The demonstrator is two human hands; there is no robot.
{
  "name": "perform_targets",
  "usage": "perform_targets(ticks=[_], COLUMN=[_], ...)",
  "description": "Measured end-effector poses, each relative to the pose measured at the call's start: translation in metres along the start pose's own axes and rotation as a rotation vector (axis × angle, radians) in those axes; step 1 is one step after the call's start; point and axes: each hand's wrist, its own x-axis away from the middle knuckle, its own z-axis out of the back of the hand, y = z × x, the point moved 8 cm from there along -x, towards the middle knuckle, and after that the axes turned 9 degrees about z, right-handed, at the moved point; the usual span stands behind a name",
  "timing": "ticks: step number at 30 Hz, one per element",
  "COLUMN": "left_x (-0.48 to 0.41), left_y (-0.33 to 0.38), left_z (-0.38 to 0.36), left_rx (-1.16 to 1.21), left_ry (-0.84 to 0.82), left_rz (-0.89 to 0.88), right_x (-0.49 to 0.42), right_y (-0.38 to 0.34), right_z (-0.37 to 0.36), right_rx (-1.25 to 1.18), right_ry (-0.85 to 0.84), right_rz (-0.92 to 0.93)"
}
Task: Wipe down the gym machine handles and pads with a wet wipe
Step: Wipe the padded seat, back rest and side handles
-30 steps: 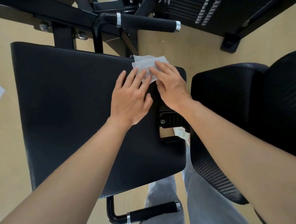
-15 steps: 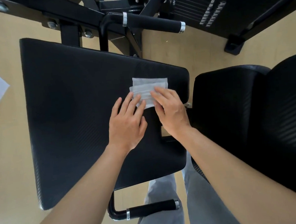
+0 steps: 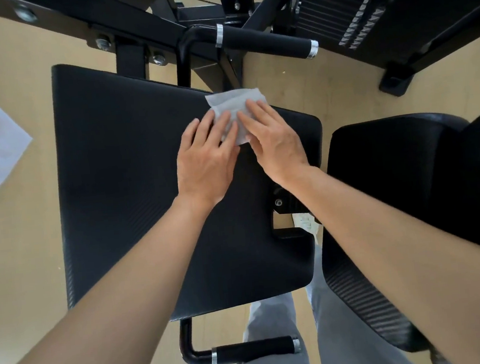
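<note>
— Light where you stand?
— Bright, soft, even; floor (image 3: 20,261) uniformly lit, shadows faint; pad (image 3: 120,170) carries a dull sheen along its left edge, no hard glare; weave readable.
— Sharpness?
— Centre crisp, wet wipe (image 3: 234,101) edges clean; your left forearm (image 3: 100,327) balloons and softens toward the lower corner; frame bar (image 3: 117,14) bows along the top; wide-angle stretch.

No legible text anywhere
</note>
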Motion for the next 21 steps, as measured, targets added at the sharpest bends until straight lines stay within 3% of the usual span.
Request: perform_targets(ticks=[5, 14, 21], left_x=[-0.009, 0.111, 0.12], left_y=[-0.015, -0.009, -0.028], left_z=[0.004, 0.009, 0.016], left_rx=[-0.021, 0.038, -0.017], left_ry=[-0.075, -0.224, -0.174], left_rz=[0.076, 0.129, 0.23], right_x=[-0.007, 0.093, 0.081], right_y=[-0.01, -0.06, -0.078], right_z=[-0.004, -0.034, -0.043], right_rx=[-0.011, -0.064, -0.071], right_ry=[-0.038, -0.159, -0.196], right_rz=[0.039, 0.11, 0.146])
